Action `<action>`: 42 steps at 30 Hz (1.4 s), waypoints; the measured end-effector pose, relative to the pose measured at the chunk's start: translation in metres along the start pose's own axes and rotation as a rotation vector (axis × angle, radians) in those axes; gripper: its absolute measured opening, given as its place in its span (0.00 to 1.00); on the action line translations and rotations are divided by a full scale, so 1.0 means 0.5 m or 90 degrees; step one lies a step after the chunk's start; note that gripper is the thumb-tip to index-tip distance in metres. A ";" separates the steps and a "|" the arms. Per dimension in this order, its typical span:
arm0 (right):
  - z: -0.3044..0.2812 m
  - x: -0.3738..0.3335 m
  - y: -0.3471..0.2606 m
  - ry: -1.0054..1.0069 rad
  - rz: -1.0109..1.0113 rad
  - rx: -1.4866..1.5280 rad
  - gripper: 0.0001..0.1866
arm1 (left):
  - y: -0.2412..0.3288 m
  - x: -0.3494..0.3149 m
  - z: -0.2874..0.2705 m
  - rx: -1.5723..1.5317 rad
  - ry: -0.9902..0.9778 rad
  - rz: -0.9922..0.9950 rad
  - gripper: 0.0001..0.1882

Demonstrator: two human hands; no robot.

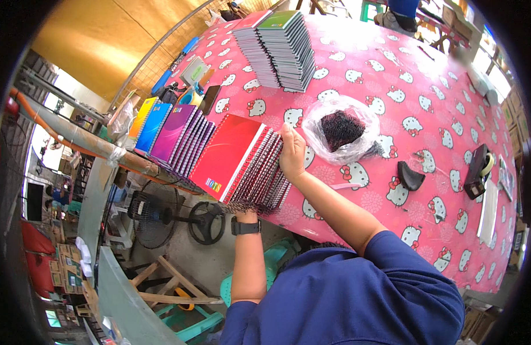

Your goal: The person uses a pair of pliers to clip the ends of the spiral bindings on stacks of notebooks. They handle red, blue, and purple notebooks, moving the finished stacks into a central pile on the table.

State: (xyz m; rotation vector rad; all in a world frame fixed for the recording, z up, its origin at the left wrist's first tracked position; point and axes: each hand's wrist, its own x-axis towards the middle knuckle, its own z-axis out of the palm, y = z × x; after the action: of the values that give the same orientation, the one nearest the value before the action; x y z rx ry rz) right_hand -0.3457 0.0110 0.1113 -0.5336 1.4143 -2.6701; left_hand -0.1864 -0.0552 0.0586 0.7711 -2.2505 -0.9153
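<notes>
A thick stack of red spiral notebooks (228, 152) lies at the table's left edge, its wire bindings toward me and to the right. My right hand (291, 152) is closed on the far right side of the stack, thumb on top. From below, my left hand (246, 217) reaches the near lower end and supports it; the notebooks hide its fingers. Beside the stack on the left are purple notebooks (176, 132), blue notebooks (153, 126) and yellow notebooks (140, 121), also spiral-bound.
Two tall notebook piles (285, 54) stand at the back. Right of my hand sits a clear plastic bag (317, 129) of black wire bindings (341, 129). A black curved piece (411, 176) and a tape dispenser (477, 171) lie farther right. A metal pipe (87, 150) runs along the left.
</notes>
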 end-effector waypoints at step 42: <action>-0.071 -0.023 0.071 -0.038 0.068 -0.122 0.25 | -0.123 0.020 0.014 0.511 -0.209 -0.059 0.29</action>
State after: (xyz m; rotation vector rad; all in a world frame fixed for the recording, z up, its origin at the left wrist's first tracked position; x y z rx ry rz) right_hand -0.3500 0.0210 0.0610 -0.5319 1.6422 -2.4316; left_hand -0.1799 -0.0958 0.0112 1.1263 -2.9241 -0.1320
